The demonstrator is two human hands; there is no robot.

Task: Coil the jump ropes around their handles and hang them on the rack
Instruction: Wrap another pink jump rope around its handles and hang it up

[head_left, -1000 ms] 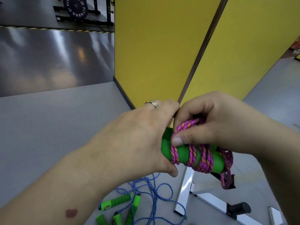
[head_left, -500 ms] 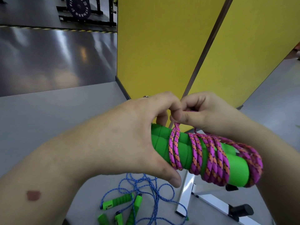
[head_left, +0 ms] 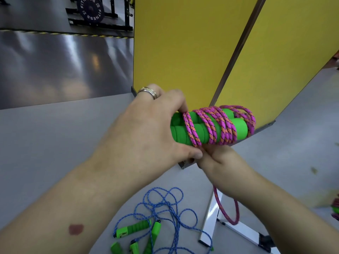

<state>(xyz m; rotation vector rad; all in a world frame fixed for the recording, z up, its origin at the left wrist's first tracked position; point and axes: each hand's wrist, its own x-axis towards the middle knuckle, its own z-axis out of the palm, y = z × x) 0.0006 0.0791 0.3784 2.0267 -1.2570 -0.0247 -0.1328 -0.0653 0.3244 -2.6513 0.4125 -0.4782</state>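
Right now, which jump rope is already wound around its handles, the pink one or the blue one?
The pink rope: its turns wrap the green handles held by the left hand. The blue rope lies loose and tangled on the floor.

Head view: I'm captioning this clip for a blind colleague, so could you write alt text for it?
A left hand grips a pair of green foam handles wrapped in pink rope, while the right hand below pulls the rope's loose end. On the grey floor lies a tangled blue jump rope, with yellow panels behind.
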